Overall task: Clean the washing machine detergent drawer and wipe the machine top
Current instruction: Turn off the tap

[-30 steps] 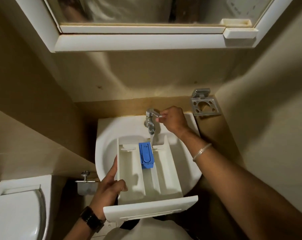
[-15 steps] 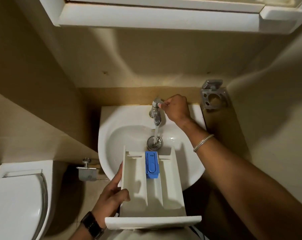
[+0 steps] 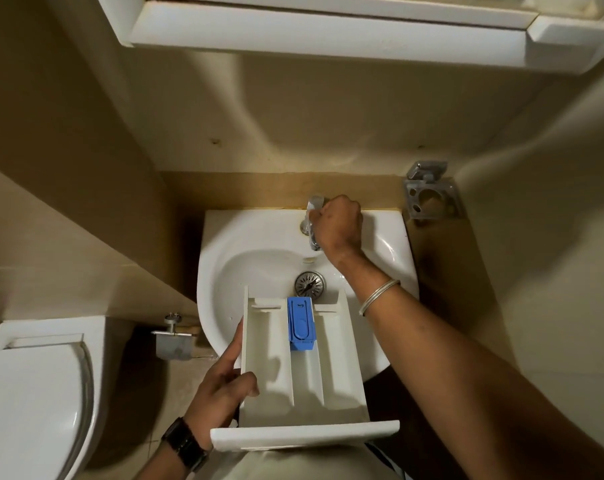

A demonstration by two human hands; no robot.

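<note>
Our left hand (image 3: pixel 220 382) grips the left wall of the white detergent drawer (image 3: pixel 302 368), thumb hooked over the edge into the left compartment, fingers under and outside. The drawer is held over the near rim of the white washbasin (image 3: pixel 252 244), front panel toward us, back end just short of the metal drain strainer (image 3: pixel 310 283). The blue siphon insert (image 3: pixel 300 322) sits in the middle compartment, at the far end. Our right hand (image 3: pixel 338 226) is curled round the chrome tap (image 3: pixel 312 216) at the back of the basin; it covers most of the tap. There is a bangle (image 3: pixel 380 296) on the right wrist and a dark watch (image 3: pixel 186 443) on the left. The toilet (image 3: pixel 33 393) is at left, a paper holder (image 3: pixel 174 341) sits between it and the basin, and a metal wall bracket (image 3: pixel 432 195) is right of the basin. A white cabinet (image 3: pixel 328 36) hangs overhead.
</note>
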